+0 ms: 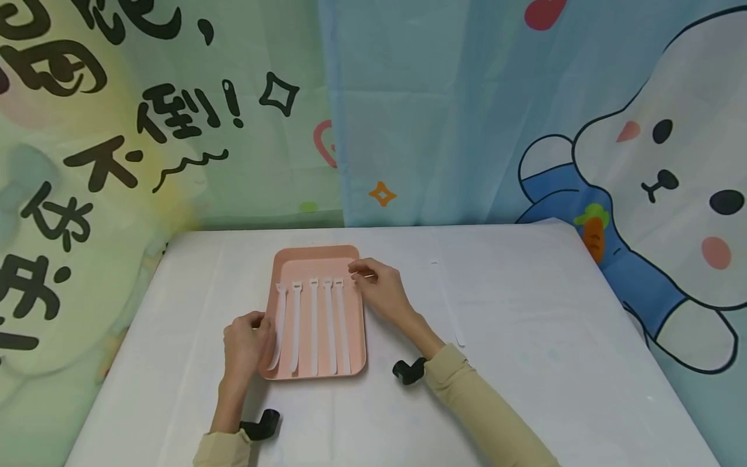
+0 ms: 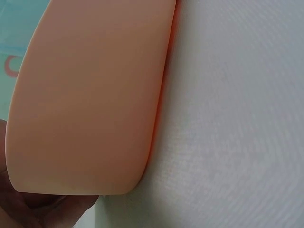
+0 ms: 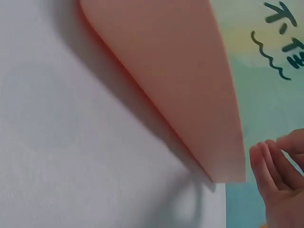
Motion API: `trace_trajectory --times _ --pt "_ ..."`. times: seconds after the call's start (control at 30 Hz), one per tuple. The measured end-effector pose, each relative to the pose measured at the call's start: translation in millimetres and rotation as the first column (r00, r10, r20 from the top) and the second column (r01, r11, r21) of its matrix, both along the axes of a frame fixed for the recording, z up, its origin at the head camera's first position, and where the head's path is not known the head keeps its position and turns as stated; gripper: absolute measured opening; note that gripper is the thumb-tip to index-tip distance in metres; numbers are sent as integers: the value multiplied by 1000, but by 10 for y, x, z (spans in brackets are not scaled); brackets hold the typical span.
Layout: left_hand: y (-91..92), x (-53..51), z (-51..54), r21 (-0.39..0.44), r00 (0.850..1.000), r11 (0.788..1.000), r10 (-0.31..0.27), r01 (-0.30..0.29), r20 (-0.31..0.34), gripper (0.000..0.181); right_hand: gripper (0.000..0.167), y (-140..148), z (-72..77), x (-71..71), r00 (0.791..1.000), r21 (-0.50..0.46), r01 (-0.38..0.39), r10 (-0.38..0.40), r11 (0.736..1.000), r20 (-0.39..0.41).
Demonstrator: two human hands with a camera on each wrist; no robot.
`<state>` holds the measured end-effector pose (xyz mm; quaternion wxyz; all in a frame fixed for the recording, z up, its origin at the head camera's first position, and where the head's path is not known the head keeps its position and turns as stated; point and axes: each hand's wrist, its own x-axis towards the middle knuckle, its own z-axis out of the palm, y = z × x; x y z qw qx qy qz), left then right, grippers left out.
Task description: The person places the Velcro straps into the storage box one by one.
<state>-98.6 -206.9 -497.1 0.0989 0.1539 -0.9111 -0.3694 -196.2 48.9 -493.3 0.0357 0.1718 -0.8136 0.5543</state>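
A pink rectangular tray (image 1: 318, 255) lies on the white table. In it, several white plastic forks (image 1: 315, 324) lie side by side, heads toward the far end; the leftmost one slants. My left hand (image 1: 246, 340) is at the tray's left edge, its fingers curled at the rim. In the left wrist view the tray's side wall (image 2: 90, 104) hides part of those fingers. My right hand (image 1: 382, 285) hovers over the tray's far right edge, fingers loosely bent. The right wrist view shows its fingertips (image 3: 256, 151) close to the thumb, with nothing visible between them.
A faint, long white object (image 1: 452, 305) lies on the table (image 1: 554, 363) right of the tray. Black wrist cameras (image 1: 410, 371) sit on both wrists. Printed cloth hangings (image 1: 420, 117) stand behind and beside the table.
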Motion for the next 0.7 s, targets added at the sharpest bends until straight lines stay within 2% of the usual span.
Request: trace_trajectory --times 0.13,0.3,0.53,0.7 --pt "10 7 6 11 1000 1000 -4 4 0 23 21 140 -13 -31 996 -2 89 -89 996 14" --pt "16 10 14 12 1000 1000 -10 10 -2 23 20 366 -81 -83 979 24 195 -196 981 51" --pt "32 6 23 10 1000 1000 -9 9 -4 25 18 649 -148 -147 938 106 326 -335 940 87" --pt "38 10 24 8 1000 1000 1 -2 11 27 22 832 -163 -178 909 143 381 -398 914 126"
